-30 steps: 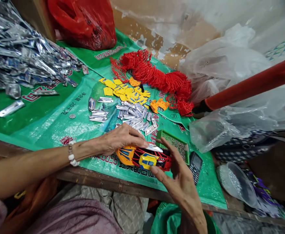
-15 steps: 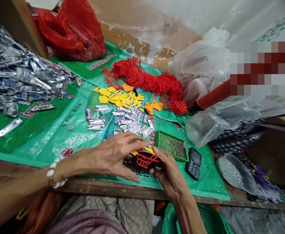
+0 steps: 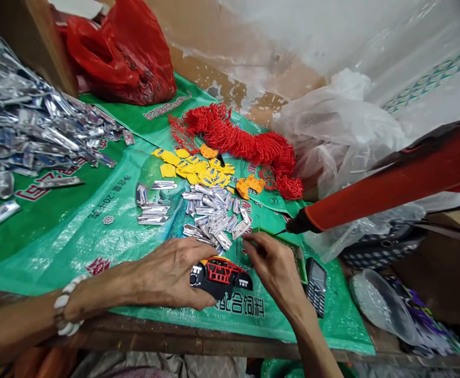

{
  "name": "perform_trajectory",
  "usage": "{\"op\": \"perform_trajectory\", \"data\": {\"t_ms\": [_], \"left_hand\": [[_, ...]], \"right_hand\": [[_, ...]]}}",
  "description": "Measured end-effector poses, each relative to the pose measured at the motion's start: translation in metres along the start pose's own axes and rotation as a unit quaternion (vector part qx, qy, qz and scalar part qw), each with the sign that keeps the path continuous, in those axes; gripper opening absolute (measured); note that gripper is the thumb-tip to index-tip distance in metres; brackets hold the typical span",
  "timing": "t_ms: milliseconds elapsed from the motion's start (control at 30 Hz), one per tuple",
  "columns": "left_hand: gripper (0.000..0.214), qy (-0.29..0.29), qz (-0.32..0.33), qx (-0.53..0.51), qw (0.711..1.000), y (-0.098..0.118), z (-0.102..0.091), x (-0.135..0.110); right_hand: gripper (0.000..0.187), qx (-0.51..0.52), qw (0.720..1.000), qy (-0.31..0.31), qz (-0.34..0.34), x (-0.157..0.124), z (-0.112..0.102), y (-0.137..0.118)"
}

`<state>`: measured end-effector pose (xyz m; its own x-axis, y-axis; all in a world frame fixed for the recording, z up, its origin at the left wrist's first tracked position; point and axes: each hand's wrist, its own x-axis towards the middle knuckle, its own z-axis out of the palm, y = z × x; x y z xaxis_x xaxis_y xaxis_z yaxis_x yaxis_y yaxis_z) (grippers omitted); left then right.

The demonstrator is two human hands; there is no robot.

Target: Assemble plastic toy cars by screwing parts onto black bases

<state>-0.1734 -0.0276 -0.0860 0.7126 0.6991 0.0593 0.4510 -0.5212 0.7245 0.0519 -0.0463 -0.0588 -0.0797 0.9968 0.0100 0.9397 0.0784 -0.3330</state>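
My left hand [image 3: 175, 273] is closed around the left end of a toy car [image 3: 224, 278]. The car has a black body, a red cage and some yellow on top, and sits just above the green sheet. My right hand [image 3: 273, 265], off the car, is by the left edge of a green tray [image 3: 301, 262] of small screws. Its thumb and fingers are curled together; anything between them is too small or hidden to make out. A red-and-black electric screwdriver [image 3: 356, 194] slants in from the right, its thin tip over the tray beyond my right hand.
Silver foil strips [image 3: 214, 210], yellow pieces [image 3: 198, 168], orange parts [image 3: 250, 186] and a row of red cages [image 3: 246, 139] lie behind the car. A keypad phone [image 3: 315, 286] is right of the tray. Left stand a foil heap [image 3: 29, 115] and a red bag [image 3: 123, 52]; a clear bowl [image 3: 379, 304] lies right.
My right hand has let go of the toy car and moved to the tray. My left hand now grips the car alone. The screwdriver shows lower and further into view.
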Motion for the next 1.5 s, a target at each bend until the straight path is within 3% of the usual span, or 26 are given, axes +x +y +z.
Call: {"op": "perform_trajectory", "data": {"t_ms": [167,367,600,700,800,933,1033,1200,1367,1500], "left_hand": [[0.043,0.006,0.013,0.0,1.0,0.0,0.002,0.001],[0.052,0.013,0.021,0.019,1.0,-0.001,0.001,0.002],[0.048,-0.009,0.017,-0.022,1.0,-0.005,0.001,0.004],[0.058,-0.016,-0.021,-0.021,0.999,-0.004,0.0,0.004],[0.055,-0.028,-0.038,-0.015,0.999,-0.001,-0.002,0.005],[0.051,-0.029,-0.045,-0.002,0.999,0.0,-0.003,0.008],[0.053,-0.021,-0.036,0.007,0.999,0.0,-0.002,0.008],[0.048,-0.017,-0.022,-0.002,1.0,-0.002,-0.001,0.008],[0.042,-0.023,-0.018,-0.015,0.999,-0.001,-0.005,0.007],[0.039,-0.018,-0.007,-0.014,1.0,0.0,-0.007,0.007]], "right_hand": [[0.046,-0.103,0.994,-0.044,-0.021,0.03,0.015,0.006],[0.033,-0.166,0.983,-0.067,-0.047,0.038,0.016,0.007],[0.02,-0.123,0.989,-0.003,-0.076,0.018,0.0,0.011],[0.018,-0.006,0.99,0.046,-0.136,0.002,-0.012,0.003],[0.014,0.079,0.97,0.082,-0.217,-0.011,-0.014,-0.01],[0.028,-0.008,0.956,0.116,-0.27,-0.026,0.002,-0.022],[0.036,-0.004,0.959,0.094,-0.266,-0.035,0.009,-0.023],[0.037,0.089,0.965,0.057,-0.241,-0.039,0.002,-0.02],[0.029,0.192,0.968,-0.007,-0.158,-0.032,-0.003,-0.016],[0.017,0.288,0.952,-0.039,-0.096,-0.025,-0.005,-0.012]]}}
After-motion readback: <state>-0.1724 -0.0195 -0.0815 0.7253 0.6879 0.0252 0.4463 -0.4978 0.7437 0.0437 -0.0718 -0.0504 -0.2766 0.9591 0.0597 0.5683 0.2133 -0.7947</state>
